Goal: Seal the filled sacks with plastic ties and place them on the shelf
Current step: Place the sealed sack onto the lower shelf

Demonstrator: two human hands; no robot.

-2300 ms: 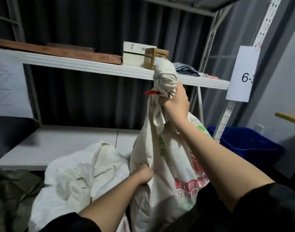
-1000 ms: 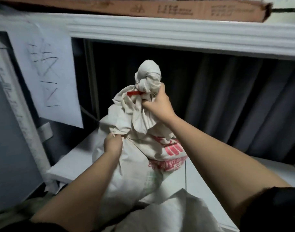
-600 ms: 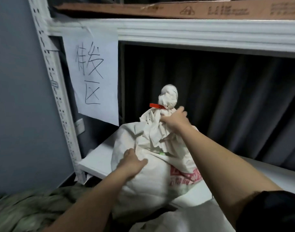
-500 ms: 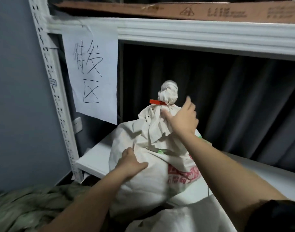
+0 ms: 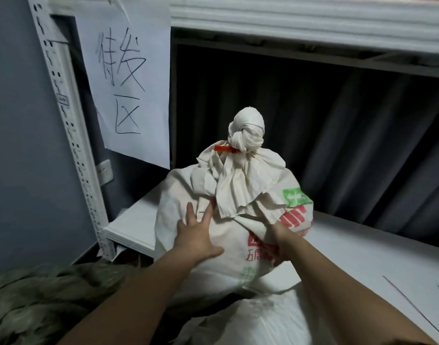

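Two hands now low on the bulging off-white woven sack with red and green print (image 5: pixel 228 235), no longer up at its neck. Half a second ago: right hand (image 5: pixel 275 237) lifted clear beside the twisted topknot, left hand (image 5: pixel 198 235) gripping the lower flank. Now: left hand spread flat against the sack's front, fingers (image 5: pixel 190 212) straight, holding nothing, pressing only. Right hand tucked under the loose fold of fabric below the knot; fingers hidden, so grip or flat push impossible to tell from this view.

Sack position: upright at the left end of the white lower shelf board (image 5: pixel 129 220), near the perforated white upright post (image 5: pixel 71 135), lower front bulging out over the shelf's front edge. Neck closed by a red-orange plastic tie (image 5: pixel 223 148) just under the knotted topknot (image 5: pixel 247 135); seal appears intact.

Assessment: sealing of this sack complete, carrying ended, weight apparently on the shelf. Remaining work judged to be a push rearward toward the dark grey curtain (image 5: pixel 338 135) to bring the overhang fully onto the board. Risk: forward tip if released too early.

Also noted: handwritten white paper sign (image 5: pixel 124 78) on the post; second white sack (image 5: pixel 275 322) below in the foreground.
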